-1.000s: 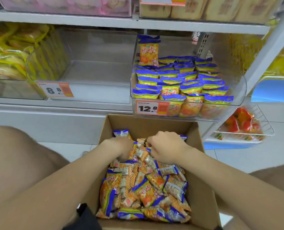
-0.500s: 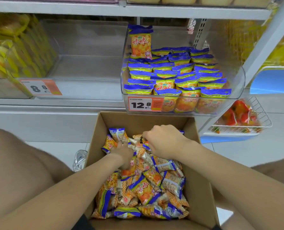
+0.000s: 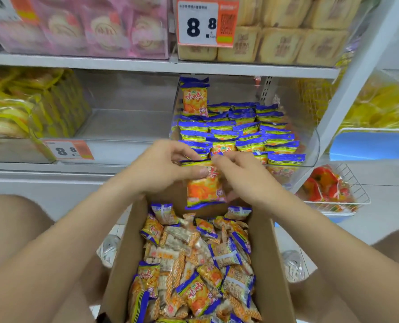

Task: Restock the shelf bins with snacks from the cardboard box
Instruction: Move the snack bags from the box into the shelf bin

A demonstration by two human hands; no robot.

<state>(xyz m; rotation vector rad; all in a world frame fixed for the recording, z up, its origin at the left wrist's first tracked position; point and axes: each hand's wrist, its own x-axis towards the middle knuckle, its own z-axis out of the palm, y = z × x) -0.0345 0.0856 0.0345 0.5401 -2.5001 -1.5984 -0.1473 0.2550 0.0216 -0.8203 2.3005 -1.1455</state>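
Held packet: 1 orange snack packet (image 3: 202,184) with blue ends, up in the air over the far rim of the cardboard box (image 3: 128,264), just in front of the clear shelf bin (image 3: 313,145).
Long axis: runs up and down, the blue top seam pointing up toward the shelf and the blue bottom seam pointing down at the box; the printed face is turned to the camera.
Left hand (image 3: 163,169): grips the packet's upper left part, the thumb laid across its front, the fingers curled over the top seam.
Right hand (image 3: 242,176): fingers curled on the packet's right edge, pinching it from that side.
Box contents: a loose heap of packets (image 3: 194,276) lying at all angles, some face down.
Bin contents: rows of packets (image 3: 235,134) leaning back with blue tops up; 1 upright packet (image 3: 195,99) stands at the far left corner.
Left of the bin: a clear bin (image 3: 128,117) with an 8.8 price tag (image 3: 68,149), then a bin of yellow packs (image 3: 19,106) further left.
Right, low: a wire basket (image 3: 347,206) holding red and orange bags.
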